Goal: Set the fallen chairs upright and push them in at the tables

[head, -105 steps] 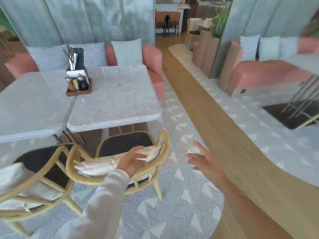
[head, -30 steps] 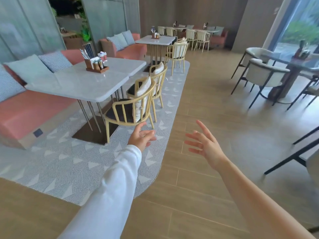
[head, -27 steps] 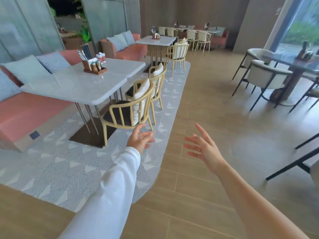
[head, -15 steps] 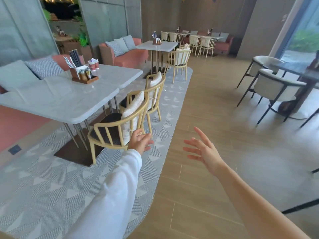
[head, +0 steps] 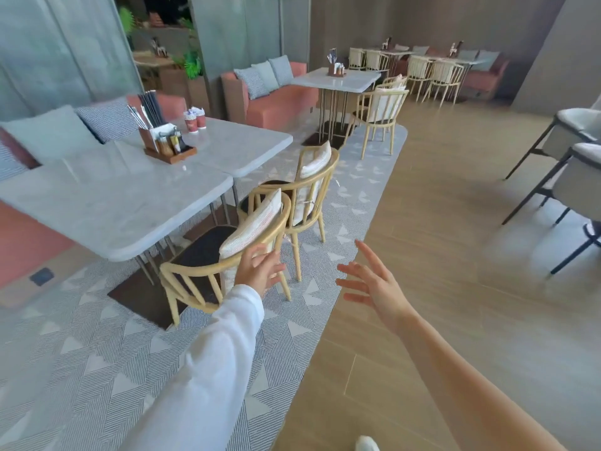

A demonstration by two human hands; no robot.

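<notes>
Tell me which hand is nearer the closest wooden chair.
Left. The left hand is at the wooden chair's back rail; the right hand is apart, to its right.

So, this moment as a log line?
left hand: open, by near chair | right hand: open, free | near chair, far chair: upright

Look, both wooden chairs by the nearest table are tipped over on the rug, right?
Not quite: the head view shows the near chair and the far chair standing upright on the rug by the table.
</notes>
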